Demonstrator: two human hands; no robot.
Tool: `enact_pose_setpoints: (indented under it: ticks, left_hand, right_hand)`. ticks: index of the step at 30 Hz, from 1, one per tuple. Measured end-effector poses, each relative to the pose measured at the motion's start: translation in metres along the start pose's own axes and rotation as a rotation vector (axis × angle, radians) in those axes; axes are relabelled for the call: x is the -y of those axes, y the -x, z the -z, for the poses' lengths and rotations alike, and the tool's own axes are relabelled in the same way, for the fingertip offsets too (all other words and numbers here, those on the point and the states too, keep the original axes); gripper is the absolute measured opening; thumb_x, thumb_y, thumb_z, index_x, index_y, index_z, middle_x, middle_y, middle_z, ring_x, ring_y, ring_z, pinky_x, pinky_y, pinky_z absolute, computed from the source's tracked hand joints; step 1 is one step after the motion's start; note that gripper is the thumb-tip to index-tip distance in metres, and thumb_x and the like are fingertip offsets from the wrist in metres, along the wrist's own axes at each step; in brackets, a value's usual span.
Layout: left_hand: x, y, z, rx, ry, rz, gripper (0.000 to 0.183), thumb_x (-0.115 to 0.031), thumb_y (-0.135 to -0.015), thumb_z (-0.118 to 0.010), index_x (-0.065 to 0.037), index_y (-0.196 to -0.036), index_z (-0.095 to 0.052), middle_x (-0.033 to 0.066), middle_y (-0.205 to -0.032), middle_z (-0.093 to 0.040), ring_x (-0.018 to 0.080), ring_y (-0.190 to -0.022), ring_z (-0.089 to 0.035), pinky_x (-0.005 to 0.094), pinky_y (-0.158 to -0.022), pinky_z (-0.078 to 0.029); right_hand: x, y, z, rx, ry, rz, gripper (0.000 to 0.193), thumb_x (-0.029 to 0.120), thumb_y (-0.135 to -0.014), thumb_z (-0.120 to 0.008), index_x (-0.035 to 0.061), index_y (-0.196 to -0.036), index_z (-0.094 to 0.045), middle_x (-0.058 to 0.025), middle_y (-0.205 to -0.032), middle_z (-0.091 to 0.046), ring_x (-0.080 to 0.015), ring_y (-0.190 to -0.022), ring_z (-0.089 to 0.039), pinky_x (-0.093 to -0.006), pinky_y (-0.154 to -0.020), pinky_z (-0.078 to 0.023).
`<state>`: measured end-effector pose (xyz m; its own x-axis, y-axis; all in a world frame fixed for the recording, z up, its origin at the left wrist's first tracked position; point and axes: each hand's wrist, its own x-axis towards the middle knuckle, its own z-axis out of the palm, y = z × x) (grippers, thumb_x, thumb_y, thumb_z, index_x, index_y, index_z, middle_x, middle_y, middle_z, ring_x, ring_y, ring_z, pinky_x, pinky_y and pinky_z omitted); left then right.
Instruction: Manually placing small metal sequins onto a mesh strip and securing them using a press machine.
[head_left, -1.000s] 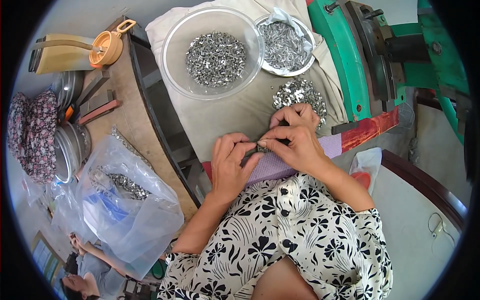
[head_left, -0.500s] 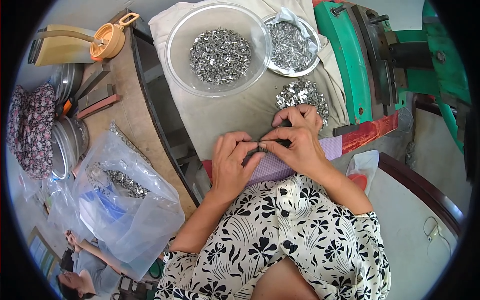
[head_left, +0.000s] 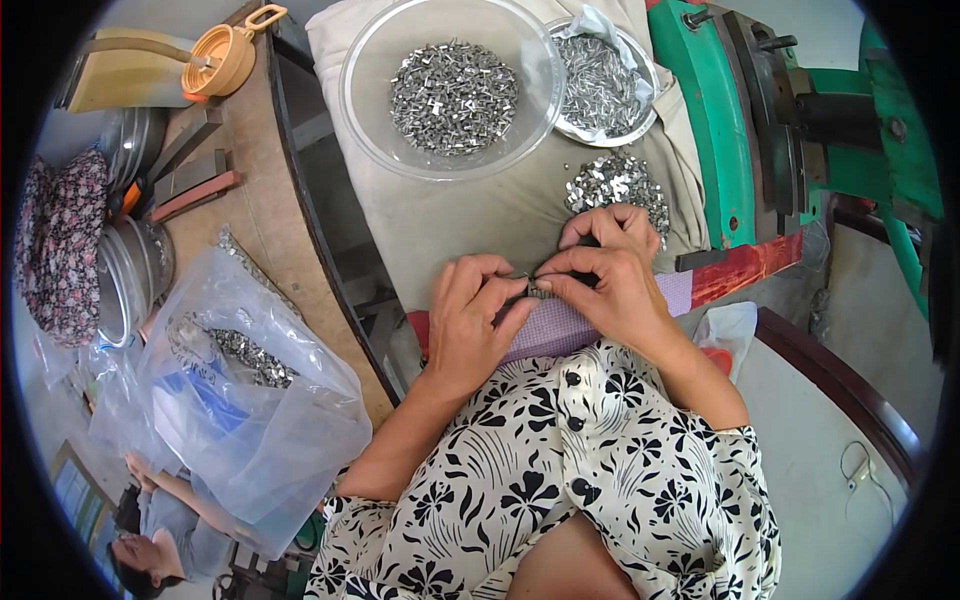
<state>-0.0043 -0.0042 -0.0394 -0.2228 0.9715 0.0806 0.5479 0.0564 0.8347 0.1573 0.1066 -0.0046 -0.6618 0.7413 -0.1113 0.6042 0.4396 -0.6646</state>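
Observation:
My left hand [head_left: 474, 318] and my right hand [head_left: 612, 270] meet near the table's front edge, close to my body. Thumb and fingertips of both are pinched around a small dark metal piece [head_left: 537, 288], its far parts covered by my fingers. A purple woven cloth [head_left: 560, 325] lies beneath my hands. Just beyond my right hand spreads a loose heap of small shiny metal parts [head_left: 620, 190]. Farther off, a large clear plastic bowl [head_left: 352, 110] holds many short metal pieces. Beside it, a round metal dish [head_left: 600, 138] lined with plastic contains thin metal pins.
A green machine [head_left: 705, 130] stands at the right edge of the cloth-covered table. On the left, a wooden table [head_left: 265, 180] carries an open plastic bag [head_left: 290, 420] of metal parts, an orange lid [head_left: 225, 62] and metal bars. Another person [head_left: 180, 530] sits at lower left.
The whole view has shifted slightly. My fingertips have parted a little, so more of the small metal piece shows between them.

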Motion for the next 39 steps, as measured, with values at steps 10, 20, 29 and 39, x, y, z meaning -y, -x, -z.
enact_pose_setpoints:
  ticks: [10,20,29,39]
  left_hand:
    - [0.001,0.000,0.000,0.007,0.023,-0.013,0.025,-0.012,-0.071,-0.081,-0.005,-0.092,-0.069,0.0069,-0.103,-0.060,0.0278,-0.093,-0.057,0.0389,-0.079,-0.044]
    - [0.000,-0.001,0.001,-0.001,0.003,-0.012,0.029,-0.010,-0.069,-0.083,-0.005,-0.095,-0.070,0.0070,-0.101,-0.061,0.0268,-0.092,-0.057,0.0371,-0.078,-0.045]
    - [0.000,-0.002,0.000,0.010,-0.002,-0.026,0.034,-0.010,-0.069,-0.082,-0.005,-0.101,-0.070,0.0067,-0.101,-0.060,0.0271,-0.091,-0.056,0.0378,-0.078,-0.044]
    - [-0.001,-0.002,0.001,0.041,0.000,0.013,0.035,-0.009,-0.069,-0.082,-0.007,-0.103,-0.073,0.0062,-0.101,-0.061,0.0255,-0.088,-0.056,0.0370,-0.077,-0.045]
  right_hand:
    - [0.002,-0.002,0.000,-0.015,0.072,-0.008,0.017,0.025,-0.069,-0.084,0.0168,-0.083,-0.079,0.0043,-0.096,-0.057,-0.0244,-0.108,-0.044,-0.0424,-0.097,-0.027]
    - [-0.002,0.000,0.005,0.009,0.051,-0.002,0.017,0.025,-0.069,-0.084,0.0167,-0.083,-0.079,0.0041,-0.095,-0.057,-0.0236,-0.107,-0.044,-0.0423,-0.096,-0.027]
    - [-0.004,0.002,0.006,-0.006,0.068,-0.014,0.017,0.025,-0.069,-0.084,0.0159,-0.083,-0.079,0.0046,-0.094,-0.056,-0.0239,-0.106,-0.044,-0.0431,-0.095,-0.026]
    - [-0.009,0.006,0.013,-0.007,0.076,-0.015,0.017,0.028,-0.069,-0.084,0.0175,-0.082,-0.079,0.0047,-0.090,-0.054,-0.0231,-0.103,-0.044,-0.0419,-0.095,-0.025]
